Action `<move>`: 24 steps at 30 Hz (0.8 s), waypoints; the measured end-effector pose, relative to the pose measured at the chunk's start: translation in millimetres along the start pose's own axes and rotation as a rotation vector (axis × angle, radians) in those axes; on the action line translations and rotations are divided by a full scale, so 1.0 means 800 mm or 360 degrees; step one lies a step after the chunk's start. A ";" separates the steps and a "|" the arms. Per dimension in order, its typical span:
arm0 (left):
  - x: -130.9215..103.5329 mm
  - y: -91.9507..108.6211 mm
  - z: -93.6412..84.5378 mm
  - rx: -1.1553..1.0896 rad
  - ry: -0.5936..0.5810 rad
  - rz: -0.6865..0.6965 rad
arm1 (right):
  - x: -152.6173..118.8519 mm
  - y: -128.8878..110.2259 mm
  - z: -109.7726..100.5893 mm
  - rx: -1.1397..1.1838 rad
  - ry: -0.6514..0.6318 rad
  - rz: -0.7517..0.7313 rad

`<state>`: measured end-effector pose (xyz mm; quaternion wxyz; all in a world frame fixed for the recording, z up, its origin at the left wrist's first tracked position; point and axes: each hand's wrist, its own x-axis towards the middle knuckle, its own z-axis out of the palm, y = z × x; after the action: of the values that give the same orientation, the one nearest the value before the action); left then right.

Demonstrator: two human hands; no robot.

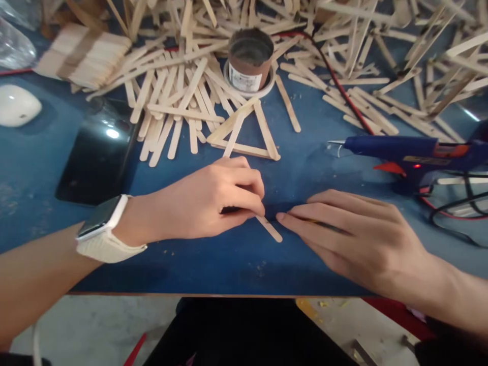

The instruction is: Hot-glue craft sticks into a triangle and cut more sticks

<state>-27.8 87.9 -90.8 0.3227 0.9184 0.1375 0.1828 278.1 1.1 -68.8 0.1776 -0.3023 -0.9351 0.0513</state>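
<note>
My left hand [236,195], with a watch on its wrist, is closed in a pinch over a wooden craft stick [271,230]. One rounded end of that stick sticks out below the fingertips, with a small dark mark near them. Just to the right, my right hand [351,234] has its fingers drawn together, pointing at the stick but apart from it. A thin dark and yellow thing shows between its fingers, mostly hidden. Beyond my left hand lies a triangle frame of craft sticks [263,129], with one more stick [234,133] crossing it and running toward my knuckles.
A blue glue gun [396,147] with a lit red light lies at right, its cable [468,195] beside it. Loose craft sticks [168,112] cover the back. A brown pot [251,58], a black phone [97,152], a bundle of sticks [82,53] and a white case [18,105] stand around.
</note>
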 end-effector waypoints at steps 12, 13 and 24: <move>0.007 0.006 0.002 0.0008 -0.0027 -0.0048 | 0.000 0.000 0.000 0.0069 -0.0006 0.0110; 0.007 0.006 0.003 0.0010 -0.0023 -0.0041 | 0.001 0.000 -0.001 0.0075 -0.0011 0.0114; 0.007 0.003 0.004 0.0006 -0.0049 -0.0065 | -0.006 -0.005 -0.004 0.0101 -0.0020 0.0157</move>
<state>-21.0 86.5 -89.9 0.3267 0.9187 0.1515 0.1619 280.3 -4.9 -66.4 0.1785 -0.3418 -0.9181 0.0917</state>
